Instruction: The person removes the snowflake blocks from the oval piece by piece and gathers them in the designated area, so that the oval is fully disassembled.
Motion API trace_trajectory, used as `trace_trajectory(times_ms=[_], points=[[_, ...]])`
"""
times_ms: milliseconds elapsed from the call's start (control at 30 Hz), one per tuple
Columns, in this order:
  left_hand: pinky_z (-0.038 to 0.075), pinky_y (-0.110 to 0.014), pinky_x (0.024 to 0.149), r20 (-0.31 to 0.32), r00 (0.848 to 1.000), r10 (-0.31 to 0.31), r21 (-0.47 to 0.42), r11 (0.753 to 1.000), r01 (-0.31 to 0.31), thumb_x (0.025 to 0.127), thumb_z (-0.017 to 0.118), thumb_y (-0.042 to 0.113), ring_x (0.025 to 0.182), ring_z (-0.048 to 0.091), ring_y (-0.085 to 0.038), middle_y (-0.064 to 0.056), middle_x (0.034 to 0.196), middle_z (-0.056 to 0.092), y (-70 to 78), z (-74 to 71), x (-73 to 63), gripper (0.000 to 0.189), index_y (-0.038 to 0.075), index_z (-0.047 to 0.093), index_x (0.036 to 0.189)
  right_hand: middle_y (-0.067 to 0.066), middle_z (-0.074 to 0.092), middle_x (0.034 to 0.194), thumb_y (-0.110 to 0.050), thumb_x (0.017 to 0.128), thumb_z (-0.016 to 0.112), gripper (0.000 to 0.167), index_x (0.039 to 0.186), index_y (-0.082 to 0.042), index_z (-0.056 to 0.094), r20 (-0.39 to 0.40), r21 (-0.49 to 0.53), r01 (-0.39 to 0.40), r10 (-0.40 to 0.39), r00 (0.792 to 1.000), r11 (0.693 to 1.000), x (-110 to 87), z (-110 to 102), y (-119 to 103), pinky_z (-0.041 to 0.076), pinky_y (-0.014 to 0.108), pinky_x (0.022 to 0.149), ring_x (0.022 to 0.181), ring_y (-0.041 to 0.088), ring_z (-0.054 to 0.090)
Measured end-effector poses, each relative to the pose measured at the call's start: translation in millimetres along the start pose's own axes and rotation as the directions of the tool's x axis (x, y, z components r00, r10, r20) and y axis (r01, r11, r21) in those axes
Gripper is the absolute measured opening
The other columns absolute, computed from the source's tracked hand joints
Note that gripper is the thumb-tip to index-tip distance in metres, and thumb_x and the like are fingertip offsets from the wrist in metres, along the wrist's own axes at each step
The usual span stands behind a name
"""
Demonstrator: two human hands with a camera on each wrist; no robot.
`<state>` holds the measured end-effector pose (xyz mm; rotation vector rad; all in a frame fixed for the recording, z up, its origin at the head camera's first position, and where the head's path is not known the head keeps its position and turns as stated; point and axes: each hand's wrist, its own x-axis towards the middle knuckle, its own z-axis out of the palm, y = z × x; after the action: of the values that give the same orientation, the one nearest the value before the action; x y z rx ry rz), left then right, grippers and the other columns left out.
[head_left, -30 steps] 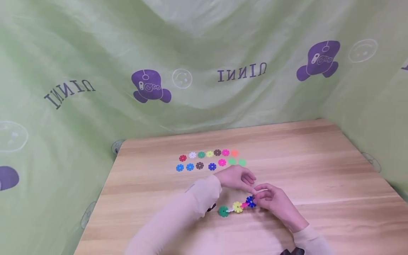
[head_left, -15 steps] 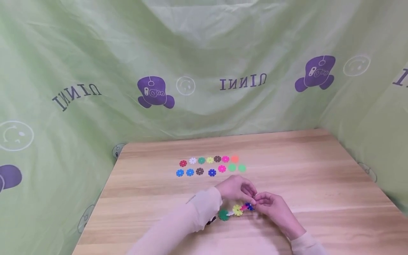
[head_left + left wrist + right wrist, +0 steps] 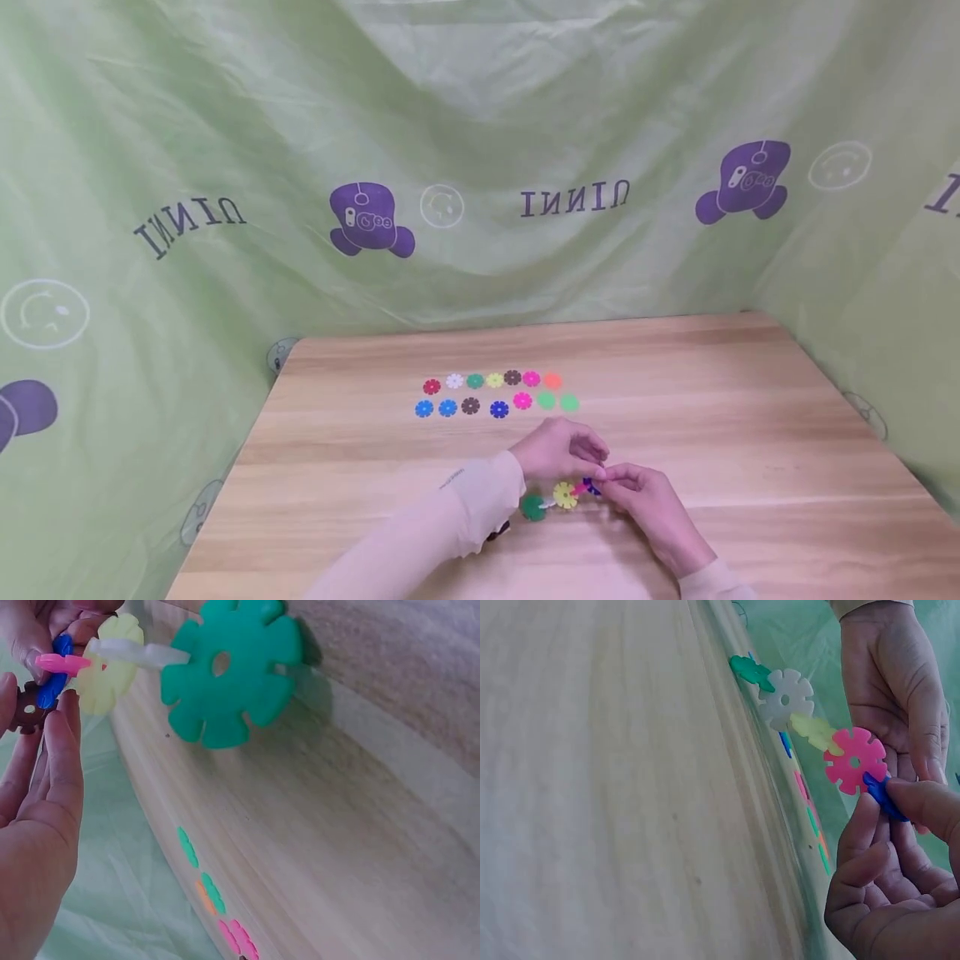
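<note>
A chain of slotted plastic discs runs under my hands: green [image 3: 229, 697], white [image 3: 785, 700], yellow [image 3: 566, 495], pink [image 3: 853, 761] and blue [image 3: 883, 796]. My right hand [image 3: 651, 510] pinches the blue disc between thumb and finger, in the right wrist view. A brown slotted disc [image 3: 27, 709] sits between the thumb and fingers of my left hand [image 3: 558, 450], its edge right at the blue disc. The fingertips of both hands meet in the head view and hide most of the brown disc there. From the blue disc, the chain extends leftward over the table.
Farther back on the wooden table [image 3: 337, 483] lie two rows of loose slotted discs, among them a red disc [image 3: 432, 387], a dark blue disc [image 3: 499, 409] and an orange disc [image 3: 552, 381]. A green printed curtain [image 3: 480, 267] surrounds the table's back and sides.
The head view has tilted up slightly. My hands have drawn closer together at the blue disc, which has turned and shows less. The loose discs lie in the same rows.
</note>
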<state>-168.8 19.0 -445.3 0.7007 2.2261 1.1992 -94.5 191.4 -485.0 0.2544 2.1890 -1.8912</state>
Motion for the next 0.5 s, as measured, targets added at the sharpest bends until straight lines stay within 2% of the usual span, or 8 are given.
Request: trace_trajectory(times_ms=[233, 367, 500], points=[[0.053, -0.017, 0.090, 0.020, 1.000, 0.019, 0.011, 1.000, -0.019, 0.085, 0.075, 0.021, 0.095, 0.066, 0.002, 0.006, 0.109, 0.074, 2.2, -4.0, 6.8, 0.035, 0.012, 0.069, 0.118, 0.001, 0.071, 0.085, -0.011, 0.089, 0.068, 0.028, 0.111, 0.007, 0.063, 0.015, 0.036, 0.019, -0.019, 1.000, 0.999, 0.2, -2, 0, 0.052, 0.023, 0.062, 0.068, 0.011, 0.059], [0.051, -0.018, 0.093, -0.036, 0.999, 0.035, 0.004, 0.999, -0.035, 0.087, 0.073, 0.019, 0.099, 0.066, 0.000, 0.002, 0.114, 0.073, 1.0, -13.2, 15.7, 0.037, 0.012, 0.067, 0.123, 0.003, 0.069, 0.083, -0.010, 0.089, 0.068, 0.028, 0.109, 0.008, 0.062, 0.020, 0.036, 0.031, -0.032, 0.999, 0.999, 0.7, -1, -1, 0.053, 0.025, 0.061, 0.067, 0.012, 0.059], [0.053, -0.022, 0.094, -0.098, 0.995, 0.009, 0.012, 1.000, -0.008, 0.089, 0.072, 0.017, 0.103, 0.068, -0.007, -0.002, 0.116, 0.073, -3.8, -26.8, 23.7, 0.037, 0.014, 0.067, 0.126, 0.005, 0.070, 0.086, -0.010, 0.089, 0.069, 0.026, 0.107, 0.008, 0.061, 0.015, 0.039, 0.027, -0.027, 1.000, 0.999, -1.5, 3, 1, 0.053, 0.025, 0.061, 0.068, 0.012, 0.059]])
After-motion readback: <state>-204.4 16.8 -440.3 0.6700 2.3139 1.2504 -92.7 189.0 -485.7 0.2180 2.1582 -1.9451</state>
